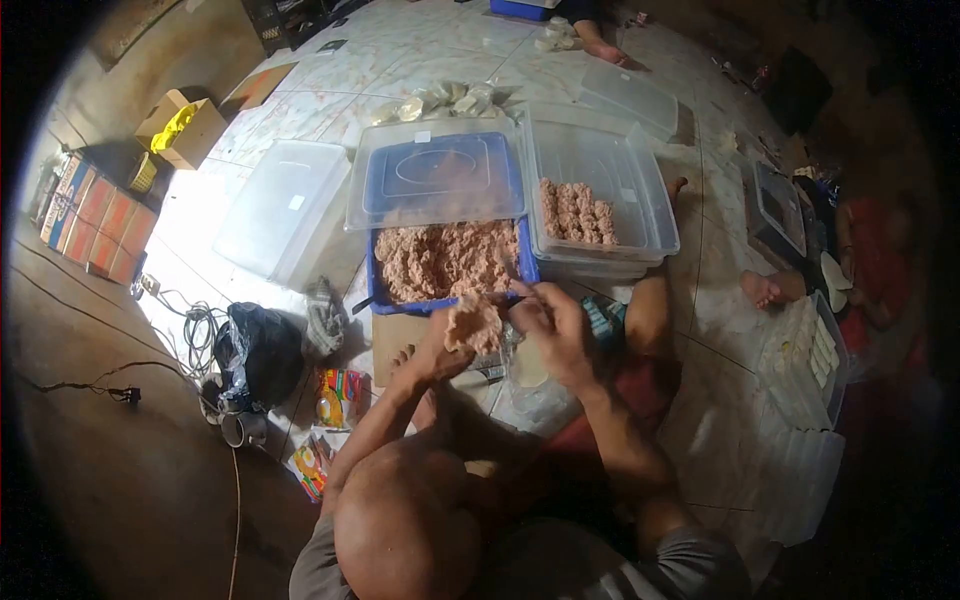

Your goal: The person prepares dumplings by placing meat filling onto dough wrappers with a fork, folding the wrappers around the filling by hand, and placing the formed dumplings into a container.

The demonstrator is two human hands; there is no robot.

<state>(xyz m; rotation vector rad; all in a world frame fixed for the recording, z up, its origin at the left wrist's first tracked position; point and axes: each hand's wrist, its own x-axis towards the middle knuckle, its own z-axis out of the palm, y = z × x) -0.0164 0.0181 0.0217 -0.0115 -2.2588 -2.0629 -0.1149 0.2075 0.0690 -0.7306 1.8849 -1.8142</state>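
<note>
My left hand (438, 350) is closed under a lump of pinkish minced mixture (474, 322), which looks spread and ragged at its edges. Beside it, to the right, my right hand (556, 328) is bent with its fingers drawn together; motion blur hides what they hold. Just beyond both hands stands a blue tub (372, 290) filled with the same minced mixture (445, 258). A clear plastic lid (360, 205) lies over its far part. To the right, a clear plastic box (640, 235) holds rows of shaped pinkish pieces (578, 212).
Clear bags (450, 98) lie behind the tub. Another clear container (285, 205) is at left, near a black plastic bag (258, 352), a metal mug (243, 430) and colourful packets (340, 396). At right, a box of pale pieces (805, 350) stands near another person's foot (772, 289).
</note>
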